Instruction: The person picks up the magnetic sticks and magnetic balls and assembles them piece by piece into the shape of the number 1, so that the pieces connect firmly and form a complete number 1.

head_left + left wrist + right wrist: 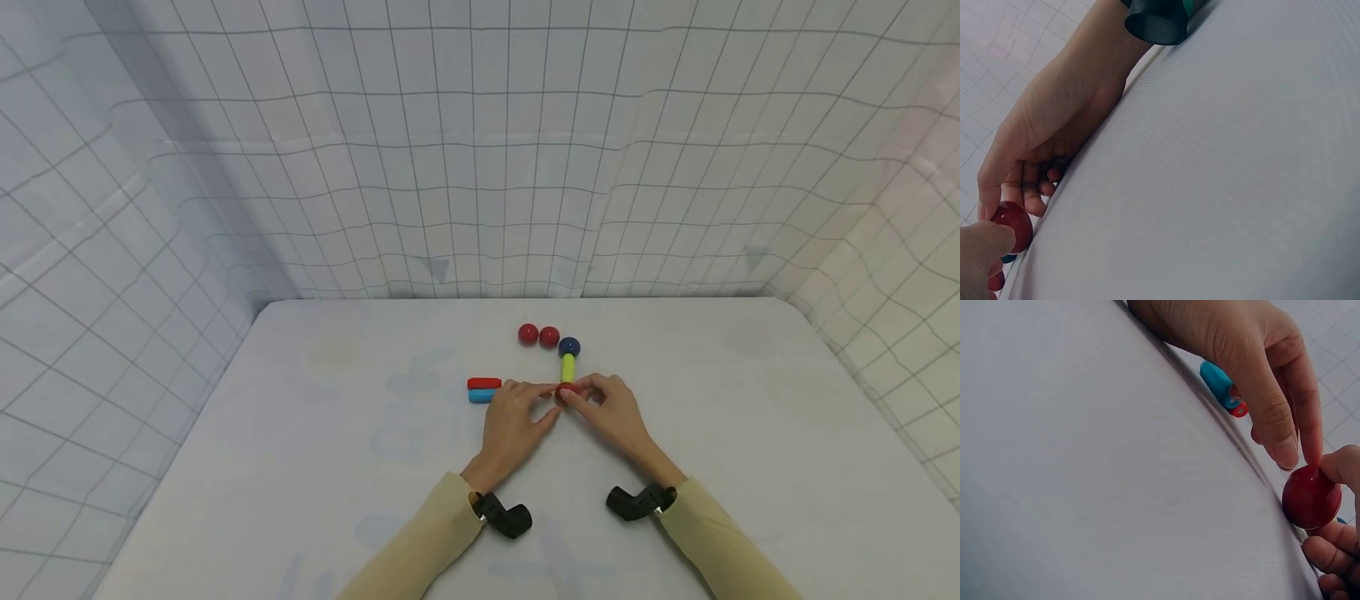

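My right hand [617,417] pinches a glossy red ball [1311,497], its thumb laid over the near side. From the left, the straight index finger of my left hand [513,425] touches the same ball; the left thumb looks slightly apart from it in the right wrist view. A short yellow-green stick [567,368] runs from this red ball away to a dark blue ball [569,347], both ends appearing to meet. Fingers cover part of the held ball in the head view.
Two red balls [528,334] sit side by side, left of the blue one. A red stick [484,383] and a light blue stick [481,397] lie together beside my left hand. White table [300,467] with faint markings; grid-lined curtains [480,167] rise around it.
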A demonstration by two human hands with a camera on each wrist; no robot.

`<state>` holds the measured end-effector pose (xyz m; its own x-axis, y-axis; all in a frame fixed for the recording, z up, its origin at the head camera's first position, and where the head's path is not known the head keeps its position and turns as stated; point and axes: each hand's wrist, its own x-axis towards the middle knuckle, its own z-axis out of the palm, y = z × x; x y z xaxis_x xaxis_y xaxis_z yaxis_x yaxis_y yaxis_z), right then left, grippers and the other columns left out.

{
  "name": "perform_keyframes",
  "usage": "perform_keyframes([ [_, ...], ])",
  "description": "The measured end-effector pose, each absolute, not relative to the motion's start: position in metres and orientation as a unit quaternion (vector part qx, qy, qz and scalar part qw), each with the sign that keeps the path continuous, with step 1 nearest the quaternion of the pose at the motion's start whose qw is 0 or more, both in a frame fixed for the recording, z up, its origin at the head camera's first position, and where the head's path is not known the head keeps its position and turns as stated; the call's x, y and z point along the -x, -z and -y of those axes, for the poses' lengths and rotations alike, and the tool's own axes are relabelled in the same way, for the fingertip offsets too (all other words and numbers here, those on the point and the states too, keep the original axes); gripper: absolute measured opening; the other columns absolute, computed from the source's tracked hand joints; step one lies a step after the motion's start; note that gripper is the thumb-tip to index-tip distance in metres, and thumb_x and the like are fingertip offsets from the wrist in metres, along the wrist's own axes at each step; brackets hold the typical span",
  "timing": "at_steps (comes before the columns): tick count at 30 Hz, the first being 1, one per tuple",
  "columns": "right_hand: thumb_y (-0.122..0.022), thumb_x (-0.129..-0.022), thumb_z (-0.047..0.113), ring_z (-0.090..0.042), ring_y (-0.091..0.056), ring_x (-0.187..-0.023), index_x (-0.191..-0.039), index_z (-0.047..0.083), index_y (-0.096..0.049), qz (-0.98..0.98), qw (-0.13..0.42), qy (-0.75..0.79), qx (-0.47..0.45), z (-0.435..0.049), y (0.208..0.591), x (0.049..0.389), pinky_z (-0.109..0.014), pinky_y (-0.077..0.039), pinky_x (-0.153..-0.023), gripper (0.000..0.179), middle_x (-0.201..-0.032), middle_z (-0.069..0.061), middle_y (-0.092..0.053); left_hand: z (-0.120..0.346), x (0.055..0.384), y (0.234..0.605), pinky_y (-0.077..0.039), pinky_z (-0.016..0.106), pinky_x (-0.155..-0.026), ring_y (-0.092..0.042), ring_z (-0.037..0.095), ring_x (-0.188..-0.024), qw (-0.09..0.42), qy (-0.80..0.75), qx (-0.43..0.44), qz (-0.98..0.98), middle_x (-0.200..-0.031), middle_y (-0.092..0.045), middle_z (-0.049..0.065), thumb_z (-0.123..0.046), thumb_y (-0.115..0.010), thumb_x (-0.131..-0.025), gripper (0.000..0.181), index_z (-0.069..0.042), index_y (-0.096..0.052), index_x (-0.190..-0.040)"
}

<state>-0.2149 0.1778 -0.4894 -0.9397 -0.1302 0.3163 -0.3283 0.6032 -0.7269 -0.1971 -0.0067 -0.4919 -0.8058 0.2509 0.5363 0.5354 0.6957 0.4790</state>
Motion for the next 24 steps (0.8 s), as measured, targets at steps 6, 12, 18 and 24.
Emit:
perform_keyframes([
  [6, -0.073, -0.084, 0.024, -0.019, -0.043, -0.073, -0.088, 0.008, -0.070, 0.885, 0.114, -0.432, -0.129, -0.178, 0.488, 0.219, -0.034, -0.035, -0.066, 0.017, -0.070, 0.004, -0.055, 0.008, 0.198, 0.491, -0.043, 0.027, -0.077, -0.053, 0.013, -0.089, 0.220, 0.325, 0.211, 0.895, -0.096, -0.067, -0.006, -0.026, -0.076, -0.082, 0.032, -0.016, -0.070, -0.112],
  [12, -0.073, -0.084, 0.025, -0.020, -0.045, -0.075, -0.090, 0.007, -0.070, 0.887, 0.106, -0.433, -0.123, -0.179, 0.488, 0.222, -0.034, -0.037, -0.068, 0.019, -0.072, 0.003, -0.057, 0.008, 0.198, 0.490, -0.043, 0.028, -0.078, -0.053, 0.014, -0.089, 0.215, 0.333, 0.203, 0.895, -0.097, -0.067, -0.004, -0.025, -0.073, -0.084, 0.028, -0.015, -0.070, -0.110],
  [18, -0.073, -0.084, 0.025, -0.019, -0.046, -0.075, -0.091, 0.007, -0.071, 0.886, 0.104, -0.436, -0.119, -0.180, 0.489, 0.225, -0.035, -0.037, -0.068, 0.020, -0.070, 0.004, -0.058, 0.008, 0.199, 0.490, -0.043, 0.028, -0.077, -0.054, 0.015, -0.087, 0.223, 0.345, 0.200, 0.889, -0.097, -0.067, -0.002, -0.023, -0.072, -0.085, 0.024, -0.014, -0.070, -0.108],
  [24, -0.073, -0.084, 0.028, -0.019, -0.045, -0.075, -0.090, 0.007, -0.071, 0.888, 0.106, -0.433, -0.112, -0.181, 0.492, 0.226, -0.035, -0.036, -0.068, 0.022, -0.070, 0.004, -0.057, 0.008, 0.197, 0.491, -0.044, 0.029, -0.079, -0.055, 0.015, -0.091, 0.216, 0.354, 0.194, 0.889, -0.101, -0.065, -0.001, -0.023, -0.070, -0.087, 0.024, -0.014, -0.070, -0.110],
])
